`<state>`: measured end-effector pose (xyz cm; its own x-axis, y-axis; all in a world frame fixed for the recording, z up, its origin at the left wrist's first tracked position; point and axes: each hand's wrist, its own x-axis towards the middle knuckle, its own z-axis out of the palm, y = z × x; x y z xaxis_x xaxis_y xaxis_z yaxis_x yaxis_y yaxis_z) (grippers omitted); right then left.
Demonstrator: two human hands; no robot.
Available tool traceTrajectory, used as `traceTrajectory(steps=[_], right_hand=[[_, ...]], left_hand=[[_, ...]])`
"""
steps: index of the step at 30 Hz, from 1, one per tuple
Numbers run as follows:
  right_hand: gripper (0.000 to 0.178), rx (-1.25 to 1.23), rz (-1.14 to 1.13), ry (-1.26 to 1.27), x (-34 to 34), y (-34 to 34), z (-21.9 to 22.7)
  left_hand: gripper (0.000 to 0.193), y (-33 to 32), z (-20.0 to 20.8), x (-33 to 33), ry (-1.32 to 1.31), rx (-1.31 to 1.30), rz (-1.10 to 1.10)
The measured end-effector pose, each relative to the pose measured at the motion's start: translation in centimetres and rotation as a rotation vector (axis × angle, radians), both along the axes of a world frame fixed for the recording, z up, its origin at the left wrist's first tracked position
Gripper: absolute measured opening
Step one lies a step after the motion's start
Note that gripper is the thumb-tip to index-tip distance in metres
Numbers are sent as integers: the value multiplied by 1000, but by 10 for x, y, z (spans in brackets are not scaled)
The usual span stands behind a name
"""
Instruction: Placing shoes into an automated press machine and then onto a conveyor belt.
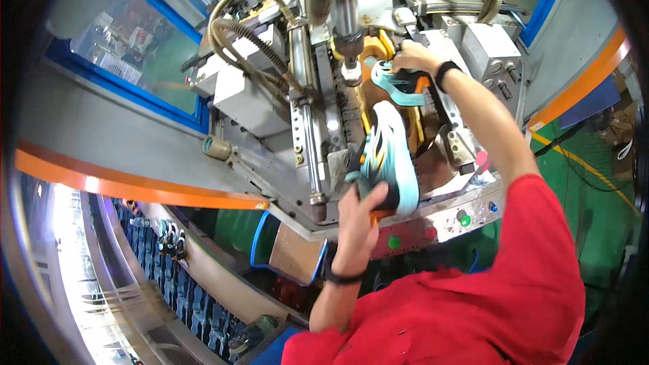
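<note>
My left hand [358, 223] is closed on the near end of a light-blue and white shoe [399, 155], thumb on top, at the front of the machine. The shoe lies lengthwise, with dark and orange parts by my fingers. Farther in, my right hand [416, 59] has its fingers curled over a second light-blue shoe [399, 91] with a dark opening. This one sits by the brown and yellow mould [374, 51] of the machine. Part of it is hidden under my right fingers.
A metal press rod [348, 34] hangs just left of my right hand. Steel cylinders [307, 122] and hoses [247, 34] stand to the left. Green and red buttons [395, 242] line the front edge. A blue-rimmed bin [258, 236] and a conveyor [223, 284] are lower left.
</note>
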<state>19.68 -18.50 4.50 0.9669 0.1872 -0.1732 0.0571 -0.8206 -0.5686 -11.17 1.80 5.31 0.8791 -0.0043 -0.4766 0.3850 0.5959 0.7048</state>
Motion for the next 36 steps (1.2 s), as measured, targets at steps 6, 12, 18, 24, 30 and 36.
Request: traceTrajectory(steps=[6,12,18,24,30,36], right_hand=[[50,-156,-299,-123,5,105,-124],[44,-121,114,-415,-62,80,-82],[13,403,687,-522,-322,101,-100],[17,343,982,-400,-344,108,-275],[16,335,999,-452,-343,132,-257],[14,694,1124,-391,-425,287,-74]], left_hand=[[47,37,41,-146,22,238,309],[43,21,15,-235,80,311,637],[34,-13,-36,-298,205,188,835],[25,-56,-114,-400,381,-77,1205],[27,-83,-158,-523,499,-74,1768],[36,-88,-263,-698,636,-145,2185]])
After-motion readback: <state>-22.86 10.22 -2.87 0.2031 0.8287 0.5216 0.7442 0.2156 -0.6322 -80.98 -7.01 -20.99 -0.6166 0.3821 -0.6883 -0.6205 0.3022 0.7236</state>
